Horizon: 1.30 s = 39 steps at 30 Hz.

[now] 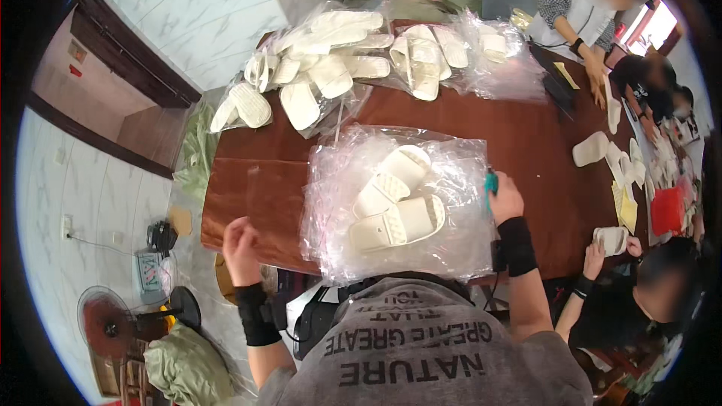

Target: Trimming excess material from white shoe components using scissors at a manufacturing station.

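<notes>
A pair of cream slippers (397, 207) with woven-textured straps lies flat on a stack of clear plastic bags (462, 244) in front of me. At the stack's right edge, my right hand (508, 199) is closed around a small teal tool (491, 183); its exact kind is hidden by the fingers. My left hand (242, 249) is raised near the table's left front edge, apart from the slippers. Its fingers are curled in, and whatever they may hold does not show. Both wrists wear black bands.
Bagged cream slippers (316, 68) pile up along the far side of the brown table (256, 188). Loose slippers (590, 149) lie at the right. Co-workers sit along that side; one person's hands hold a slipper (611, 240). A fan (113, 323) stands at the lower left.
</notes>
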Available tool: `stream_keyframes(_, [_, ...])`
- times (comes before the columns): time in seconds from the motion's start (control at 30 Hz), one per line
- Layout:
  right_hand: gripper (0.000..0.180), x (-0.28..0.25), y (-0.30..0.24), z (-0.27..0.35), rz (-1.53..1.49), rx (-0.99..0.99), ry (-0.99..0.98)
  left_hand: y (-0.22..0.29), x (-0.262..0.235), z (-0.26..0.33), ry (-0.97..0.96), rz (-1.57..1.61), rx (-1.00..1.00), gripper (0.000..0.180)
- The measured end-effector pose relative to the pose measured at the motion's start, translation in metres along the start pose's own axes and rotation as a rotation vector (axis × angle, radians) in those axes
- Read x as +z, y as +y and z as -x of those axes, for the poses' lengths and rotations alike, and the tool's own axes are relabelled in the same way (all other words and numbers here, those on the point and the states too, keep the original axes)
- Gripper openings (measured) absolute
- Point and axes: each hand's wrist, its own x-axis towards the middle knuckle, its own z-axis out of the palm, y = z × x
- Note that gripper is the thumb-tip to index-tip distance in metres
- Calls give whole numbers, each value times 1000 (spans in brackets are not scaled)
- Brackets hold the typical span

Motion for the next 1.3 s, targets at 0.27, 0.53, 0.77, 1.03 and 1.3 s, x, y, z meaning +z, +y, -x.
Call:
stream_keyframes(0.27, [36, 11, 15, -12, 371, 91, -319, -76, -180, -11, 546, -536, 108, 26])
stream_keyframes(0.53, [18, 33, 95, -34, 135, -245, -574, -33, 53, 7, 13, -684, 495, 17])
stream_keyframes(0.77, [20, -10, -56, -5, -43, -570, -226, -92, 183, 23, -628, -876, 669, 47])
stream_keyframes(1.03, [13, 37, -141, 47, 194, -1128, -413, -142, 224, 2, -542, -1187, 441, 74])
stream_keyframes(1.3, [11, -44, -126, 43, 221, -1057, -604, -123, 210, -16, -702, -888, 513, 44])
